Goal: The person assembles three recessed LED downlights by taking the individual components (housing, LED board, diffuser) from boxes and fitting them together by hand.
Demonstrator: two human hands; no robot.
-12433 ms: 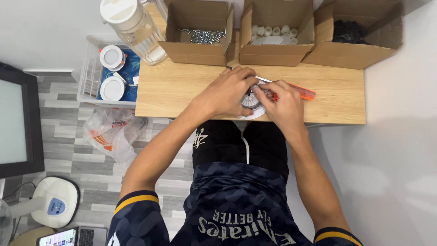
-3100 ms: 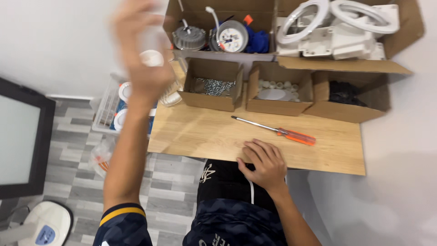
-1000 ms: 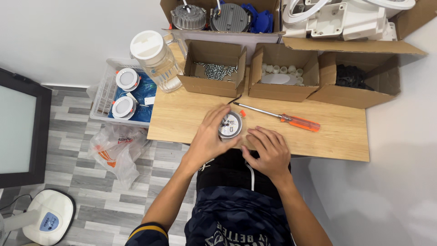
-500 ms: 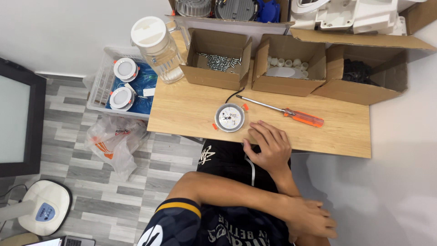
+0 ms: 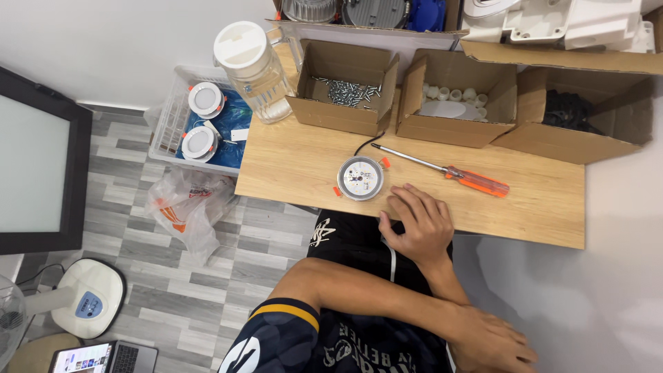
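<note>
A round lamp disc (image 5: 360, 178) lies flat and face up on the wooden counter (image 5: 290, 166), close to its near edge, with small orange clips at its rim and a thin black wire trailing off its far side. The right hand (image 5: 418, 224) rests just to the right of the disc at the counter's near edge, not touching it. Its grip is loose and empty, with the fingers spread flat on the wood. The left arm crosses the body, and the left hand (image 5: 490, 342) is low at the near right, off the counter. I cannot tell whether its grip holds anything. An orange-handled screwdriver (image 5: 442, 169) lies just beyond the right hand, its tip pointing left toward the disc. Along the far edge stand a box of screws (image 5: 345, 90), a box of white caps (image 5: 452, 103) and a box of dark parts (image 5: 573, 114). To handle the disc well, it seems wise to pin it by the rim with one hand, keeping the fingers off the face and the wire. That hand should also keep it back from the near edge, where a nudge could send it to the floor.
</note>
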